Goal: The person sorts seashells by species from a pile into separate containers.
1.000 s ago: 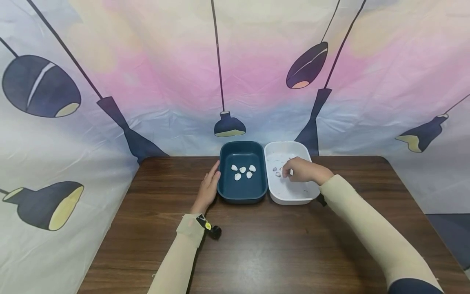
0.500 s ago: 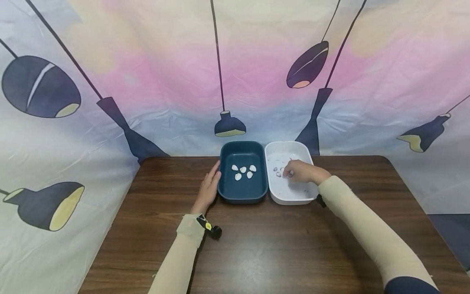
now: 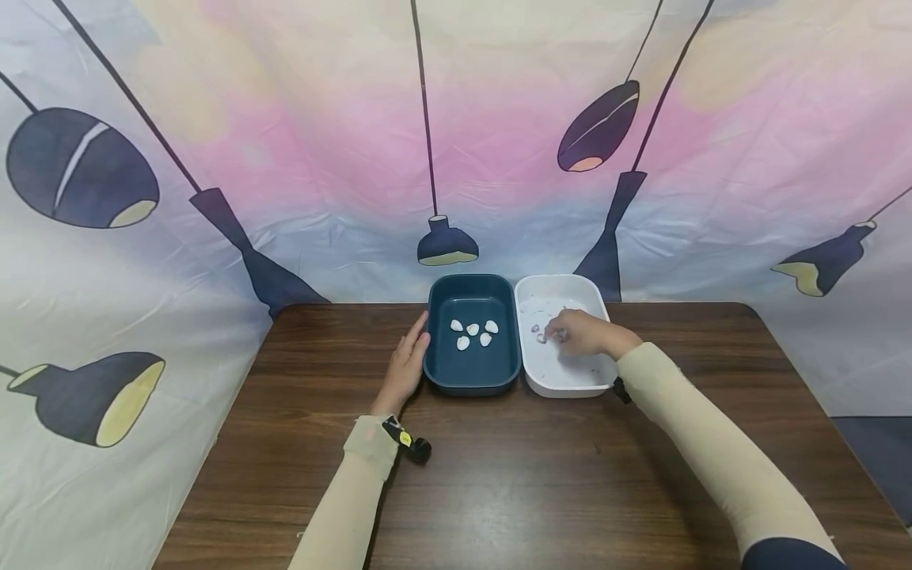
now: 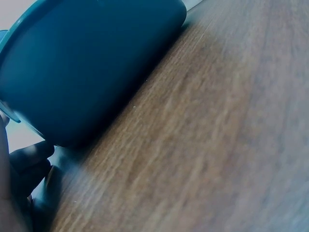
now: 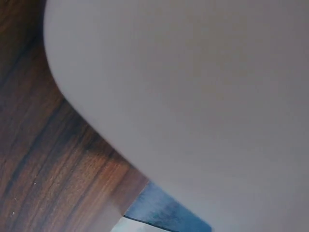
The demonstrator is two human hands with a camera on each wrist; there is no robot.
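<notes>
My left hand (image 3: pixel 404 364) lies with straight fingers along the left side of a dark teal tray (image 3: pixel 470 378), touching its wall. Several white shells (image 3: pixel 473 329) lie apart on that tray's floor. My right hand (image 3: pixel 580 331) reaches down into a white tray (image 3: pixel 566 380) with bent fingers. Its fingertips are down among small purplish and pale bits (image 3: pixel 541 338) that look like shells. A greyish bit shows under the hand; whether the fingers pinch it is too small to tell. In the right wrist view the white tray's outer wall (image 5: pixel 183 106) hides the hand.
Both trays stand side by side near the back edge of a brown wooden table (image 3: pixel 492 483). Behind the table hangs a cloth (image 3: pixel 342 158) printed with lamps. A small black camera (image 3: pixel 420 451) is strapped to the left wrist.
The right hand's fingertips have shifted slightly left in the white tray and now cover a small bit that showed before. The left hand and the white shells have stayed put.
</notes>
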